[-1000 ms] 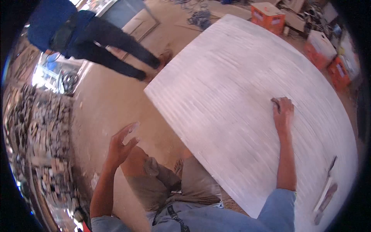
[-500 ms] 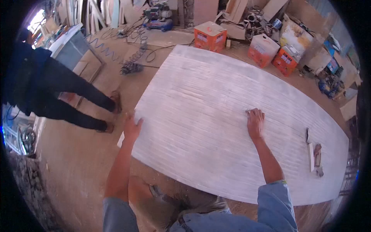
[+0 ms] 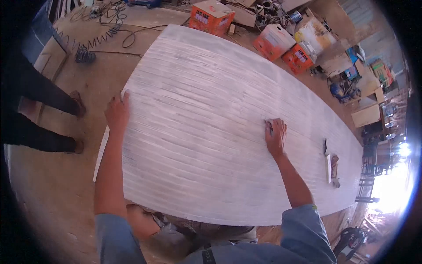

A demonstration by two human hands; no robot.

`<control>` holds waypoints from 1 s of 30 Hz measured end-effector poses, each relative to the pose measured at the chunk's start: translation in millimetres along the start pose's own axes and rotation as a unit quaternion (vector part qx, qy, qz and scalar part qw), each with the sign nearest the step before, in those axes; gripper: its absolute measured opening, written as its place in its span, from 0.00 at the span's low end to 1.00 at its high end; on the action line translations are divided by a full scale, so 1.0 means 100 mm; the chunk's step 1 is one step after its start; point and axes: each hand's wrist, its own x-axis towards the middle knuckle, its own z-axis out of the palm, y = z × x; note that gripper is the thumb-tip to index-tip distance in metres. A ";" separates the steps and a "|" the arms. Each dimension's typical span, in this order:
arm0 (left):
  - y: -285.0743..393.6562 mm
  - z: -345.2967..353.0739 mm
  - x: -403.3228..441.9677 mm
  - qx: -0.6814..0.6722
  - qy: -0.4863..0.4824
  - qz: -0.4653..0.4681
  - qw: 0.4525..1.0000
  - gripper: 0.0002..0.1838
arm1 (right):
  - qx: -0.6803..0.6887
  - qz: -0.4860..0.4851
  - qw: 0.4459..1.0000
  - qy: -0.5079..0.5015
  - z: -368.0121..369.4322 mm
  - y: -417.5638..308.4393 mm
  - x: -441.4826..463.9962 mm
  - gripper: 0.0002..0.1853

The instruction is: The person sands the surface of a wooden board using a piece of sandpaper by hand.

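A large board [image 3: 198, 132], whitish and streaked with long parallel lines, lies before me with a curved far edge. On its left edge rests my left hand [image 3: 118, 113], its fingers apart, with nothing seen in it. My right hand [image 3: 275, 135] is pressed to the middle of the board with bent fingers closed round a small dark piece [image 3: 266, 122]; the fingers cover most of it. Right of that hand, a tool with a dark end and a white strip [image 3: 328, 169] lies on the board. Touching or close beside it is a reddish-brown tool [image 3: 335, 166].
At the left stands a person in dark trousers [image 3: 46, 90], near the board. Orange-and-white boxes [image 3: 212, 18] and piled scrap [image 3: 263, 11] line the far side. A coiled hose [image 3: 85, 54] lies on the floor. Bright light comes from an opening [image 3: 398, 176] at the right.
My view has turned to the right, so the board and the standing person sit further left. Both hands keep about the same places on the board; the right fingers stay closed.
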 end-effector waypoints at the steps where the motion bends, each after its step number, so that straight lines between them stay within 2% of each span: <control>1: 0.01 -0.03 -0.02 -0.022 0.016 0.000 1.000 0.34 | -0.001 0.000 1.000 -0.001 0.01 0.02 0.00 0.06; 5: 0.13 -0.18 -0.03 -0.028 -0.010 -0.054 0.998 0.35 | 0.010 -0.007 1.000 0.013 0.08 0.12 -0.04 0.04; 7: 0.15 -0.24 -0.05 -0.020 -0.056 -0.074 0.995 0.35 | 0.025 0.002 1.000 0.008 0.01 0.05 0.01 0.03; 11: 0.06 -0.08 0.01 -0.020 -0.009 -0.060 0.998 0.35 | 0.025 -0.001 1.000 0.017 0.05 0.06 0.01 0.03; 14: -0.02 0.06 0.01 -0.024 -0.024 -0.069 0.997 0.36 | 0.007 0.007 1.000 -0.013 0.13 0.25 0.02 0.03; 16: -0.11 0.20 0.05 -0.046 0.041 -0.021 0.998 0.38 | 0.044 -0.005 0.999 0.028 0.16 0.24 0.34 0.03; 18: -0.05 0.08 0.00 -0.045 0.019 -0.021 0.999 0.38 | 0.071 -0.022 0.997 0.039 0.20 0.22 0.68 0.03; 20: 0.02 0.02 0.03 -0.052 0.002 -0.006 0.999 0.39 | 0.086 -0.048 0.995 0.011 0.28 0.21 0.89 0.03; 21: -0.07 0.08 0.04 -0.045 0.030 -0.007 0.998 0.39 | 0.086 -0.031 0.996 0.015 0.30 0.20 0.93 0.03; 23: -0.01 0.09 0.03 -0.043 0.056 -0.005 0.997 0.40 | 0.131 -0.048 0.989 -0.054 0.28 0.22 0.92 0.04; 24: 0.04 0.01 -0.01 -0.052 0.008 -0.044 0.998 0.40 | 0.128 -0.046 0.989 -0.054 0.26 0.36 0.80 0.04; 25: 0.05 -0.05 -0.03 -0.061 -0.038 -0.085 0.994 0.40 | 0.041 -0.043 0.997 -0.049 0.28 0.57 0.62 0.06; 26: 0.04 -0.02 0.03 -0.063 -0.031 -0.085 0.994 0.40 | -0.044 -0.044 0.997 -0.039 0.31 0.81 0.49 0.07; 27: -0.03 0.06 0.09 0.002 -0.042 -0.089 0.995 0.40 | -0.036 -0.009 0.997 -0.073 0.31 1.18 0.29 0.08; 28: -0.12 0.09 0.15 0.070 -0.053 -0.097 0.991 0.41 | -0.053 -0.040 0.998 0.021 0.29 1.50 0.05 0.07; 29: -0.16 0.09 0.18 0.040 -0.046 -0.067 0.996 0.41 | -0.051 -0.039 0.997 0.047 0.12 1.71 -0.07 0.07; 30: -0.14 0.10 0.21 0.010 -0.042 -0.036 0.998 0.41 | -0.028 0.047 0.998 -0.034 -0.13 1.74 -0.08 0.07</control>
